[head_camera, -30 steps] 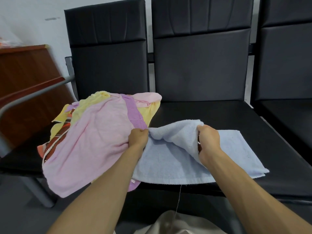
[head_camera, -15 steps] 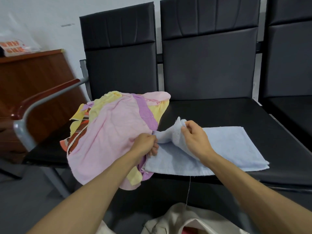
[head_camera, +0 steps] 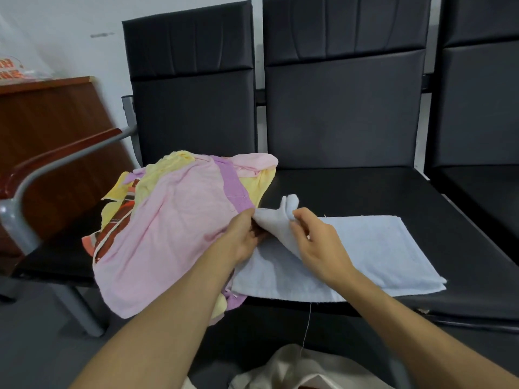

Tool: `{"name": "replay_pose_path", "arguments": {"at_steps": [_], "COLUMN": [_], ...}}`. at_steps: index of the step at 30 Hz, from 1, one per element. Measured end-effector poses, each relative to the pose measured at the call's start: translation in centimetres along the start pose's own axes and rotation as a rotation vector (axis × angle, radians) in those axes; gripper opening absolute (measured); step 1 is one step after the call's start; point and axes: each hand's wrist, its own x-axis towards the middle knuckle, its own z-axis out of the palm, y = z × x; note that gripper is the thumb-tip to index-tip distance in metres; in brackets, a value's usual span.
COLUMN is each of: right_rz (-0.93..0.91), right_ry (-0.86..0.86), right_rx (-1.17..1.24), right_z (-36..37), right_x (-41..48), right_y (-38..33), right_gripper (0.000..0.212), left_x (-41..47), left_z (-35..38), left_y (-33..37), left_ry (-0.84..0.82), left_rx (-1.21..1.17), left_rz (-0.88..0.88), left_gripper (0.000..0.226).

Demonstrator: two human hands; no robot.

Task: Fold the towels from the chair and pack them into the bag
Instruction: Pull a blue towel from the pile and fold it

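A light blue towel (head_camera: 373,251) lies folded on the black seat (head_camera: 365,192) of the middle chair. Its left end is lifted into a bunched peak. My left hand (head_camera: 241,240) grips that raised end at its left edge. My right hand (head_camera: 314,237) pinches the same raised fold from the right, close beside the left hand. A heap of towels (head_camera: 171,228), pink on top with yellow, purple and striped ones beneath, sits on the left chair seat and hangs over its front edge. A cream bag (head_camera: 297,369) lies open on the floor below the hands.
Three black chairs stand in a row against a white wall. A metal armrest with a red-brown top (head_camera: 56,158) runs along the left chair. A wooden cabinet (head_camera: 47,119) stands further left. A loose thread (head_camera: 307,324) hangs from the blue towel's front edge.
My right hand has moved left along the blue towel, bringing its fold close to my left hand. The lifted part has shrunk to a small peak, and more towel lies flat at the right.
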Motion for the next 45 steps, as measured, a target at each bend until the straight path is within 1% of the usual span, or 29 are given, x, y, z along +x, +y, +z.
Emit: {"name": "replay_pose_path", "arguments": {"at_steps": [1,3,5,7,8,9,11,12,15,16,18,21,24,27,30,32,33,35,38,40,42,45], "right_rz": [-0.051,-0.160,-0.281,-0.355,-0.362,-0.355,-0.320,-0.299,-0.227,-0.199,-0.112,0.023,0.101,0.153,0.171,0.169,0.169,0.154,0.166,0.256,0.358,0.501], "right_ry": [-0.048,-0.178,-0.386,-0.590,-0.638,-0.643,-0.582,-0.545,-0.463,-0.458,-0.516,-0.665,-0.631,-0.596,-0.613,-0.618,-0.601,-0.508,-0.311,-0.209,-0.139,-0.116], "right_rx": [-0.083,-0.233,-0.347,-0.392,-0.390,-0.375,-0.367,-0.382,-0.464,-0.496,-0.550,-0.597,-0.574,-0.559,-0.539,-0.528,-0.519,-0.514,-0.628,-0.778,-0.877,-0.909], "right_z": [0.2,0.7,1.3,1.7,1.7,1.5,0.8,0.2,-1.7,-2.4,-3.6,-5.4,-7.0,-8.3,-9.5,-10.1,-10.5,-11.3,-12.8,-13.9,-14.8,-15.4], "right_x": [-0.2,-0.9,-1.8,-2.5,-2.6,-2.7,-2.6,-2.6,-2.4,-2.4,-2.4,-3.0,-3.5,-3.8,-4.6,-5.1,-5.5,-6.1,-6.8,-7.2,-7.3,-7.0], "right_y": [0.0,0.0,-0.2,-0.5,-0.7,-0.9,-0.9,-0.7,0.5,1.2,2.8,5.1,6.6,7.6,8.0,7.8,7.8,8.1,9.2,9.9,10.4,10.9], "right_gripper": [0.010,0.015,0.021,0.026,0.027,0.028,0.029,0.029,0.030,0.032,0.039,0.050,0.049,0.047,0.049,0.050,0.049,0.040,0.026,0.025,0.028,0.040], "left_x": [-0.3,-1.1,-2.1,-3.2,-3.9,-4.3,-5.2,-5.8,-6.9,-6.9,-6.8,-6.6,-6.5,-6.5,-6.3,-5.9,-5.6,-5.0,-4.7,-4.8,-5.2,-4.6], "left_z": [-0.1,-0.8,-1.8,-3.1,-3.8,-4.6,-6.0,-6.5,-7.2,-7.3,-7.0,-6.3,-5.1,-3.0,-1.4,-0.9,-0.7,-0.4,0.5,1.3,2.1,2.0], "left_y": [0.5,1.2,1.6,1.5,1.4,1.3,1.0,0.8,-0.2,-0.5,-0.7,-0.6,-1.1,-1.9,-2.7,-3.1,-3.2,-3.5,-3.6,-3.4,-2.9,-2.0], "left_ry": [0.013,0.070,0.138,0.159,0.158,0.163,0.185,0.179,0.048,0.028,0.043,0.086,0.088,0.071,0.067,0.063,0.061,0.046,-0.030,-0.035,-0.021,0.027], "left_rx": [0.052,0.154,0.253,0.368,0.453,0.569,0.861,0.991,1.318,1.397,1.476,1.505,1.466,1.471,1.555,1.606,1.627,1.666,1.676,1.615,1.462,0.986], "left_rz": [0.001,0.002,0.022,0.044,0.070,0.117,0.238,0.263,0.189,0.174,0.197,0.234,0.303,0.340,0.344,0.301,0.274,0.216,0.145,0.119,0.093,0.043], "left_gripper": [0.028,0.027,0.025,0.020,0.019,0.017,0.014,0.016,0.021,0.024,0.028,0.026,0.021,0.022,0.031,0.044,0.052,0.066,0.070,0.067,0.062,0.043]}}
